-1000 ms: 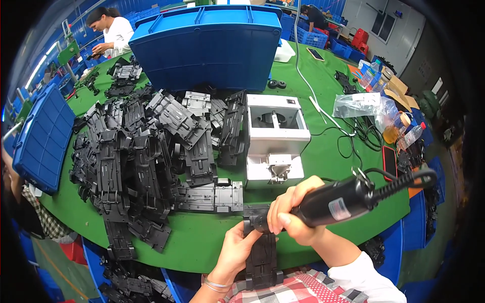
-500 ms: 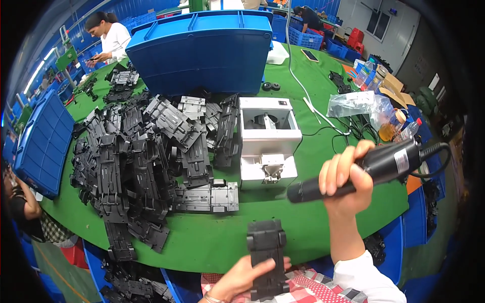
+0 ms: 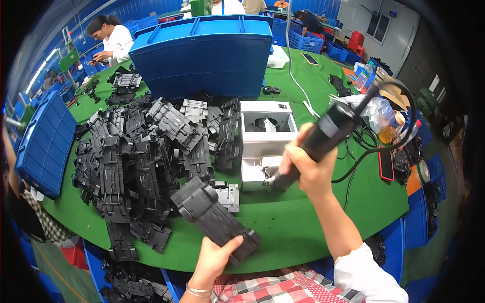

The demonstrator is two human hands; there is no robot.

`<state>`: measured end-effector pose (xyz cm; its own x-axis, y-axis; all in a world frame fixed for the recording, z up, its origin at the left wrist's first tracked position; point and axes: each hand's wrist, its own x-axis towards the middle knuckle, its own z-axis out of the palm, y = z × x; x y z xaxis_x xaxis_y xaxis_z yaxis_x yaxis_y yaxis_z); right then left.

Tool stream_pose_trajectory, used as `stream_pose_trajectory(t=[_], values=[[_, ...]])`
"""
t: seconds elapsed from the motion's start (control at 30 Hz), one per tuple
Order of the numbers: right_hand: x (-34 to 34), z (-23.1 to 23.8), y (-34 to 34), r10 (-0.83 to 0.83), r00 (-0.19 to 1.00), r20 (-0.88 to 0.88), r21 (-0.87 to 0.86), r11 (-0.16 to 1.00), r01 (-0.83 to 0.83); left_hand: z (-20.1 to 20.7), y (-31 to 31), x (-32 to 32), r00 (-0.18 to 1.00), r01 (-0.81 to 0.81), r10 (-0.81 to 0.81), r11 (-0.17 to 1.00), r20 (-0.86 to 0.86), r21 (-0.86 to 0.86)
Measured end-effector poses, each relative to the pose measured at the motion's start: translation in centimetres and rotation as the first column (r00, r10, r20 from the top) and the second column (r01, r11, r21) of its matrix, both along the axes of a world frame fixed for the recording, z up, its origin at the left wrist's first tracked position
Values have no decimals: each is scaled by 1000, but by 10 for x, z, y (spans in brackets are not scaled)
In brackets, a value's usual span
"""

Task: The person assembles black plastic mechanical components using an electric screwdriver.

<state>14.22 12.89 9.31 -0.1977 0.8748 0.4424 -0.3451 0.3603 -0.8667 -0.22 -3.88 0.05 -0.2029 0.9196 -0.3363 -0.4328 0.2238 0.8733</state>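
Observation:
A black moulded plastic chassis plate [image 3: 217, 214] is tilted over the table's front, with my left hand [image 3: 213, 258] gripping its near end, thumb on top. My right hand [image 3: 314, 169] is wrapped round a black corded electric screwdriver [image 3: 331, 129]. The tool points down and left, and its lower end is beside the front of a white screw feeder [image 3: 262, 147]; I cannot tell if they touch. Left of the feeder lies a big heap of similar black chassis plates [image 3: 113, 169]. One plate [image 3: 231, 196] lies flat just beyond the held one.
A large blue crate [image 3: 202, 65] stands behind the heap, and another blue crate [image 3: 45, 146] leans at the left. The screwdriver's black cord loops to the right, near a red-edged phone [image 3: 386, 166], bottles [image 3: 391, 129] and plastic bags. A person [image 3: 113, 40] sits across the table.
My left hand has raised the chassis plate forward and left, tilting it. The screwdriver has swung left and now points steeply downward at the feeder's front. A red-edged phone is now uncovered.

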Motion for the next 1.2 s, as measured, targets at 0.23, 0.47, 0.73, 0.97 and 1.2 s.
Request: stream_pose_trajectory(t=[0.23,0.47,0.73,0.97,1.2], values=[[6,-7,-54,352,900,-256,-26,928,-371,-2,20,-1,992,-95,98,995,79,-37],[4,-24,-62,314,944,-104,17,949,-314,2,26,7,993,-63,67,997,97,-41],[17,-17,-47,555,814,-170,70,831,-552,-3,19,2,927,114,-99,993,362,-22],[14,-1,-1,-21,982,-189,271,960,73,1,20,-3,965,240,-236,971,114,-16],[-4,0,4,5,1000,28,48,999,-6,-6,26,-2,992,61,-57,998,111,-31]])
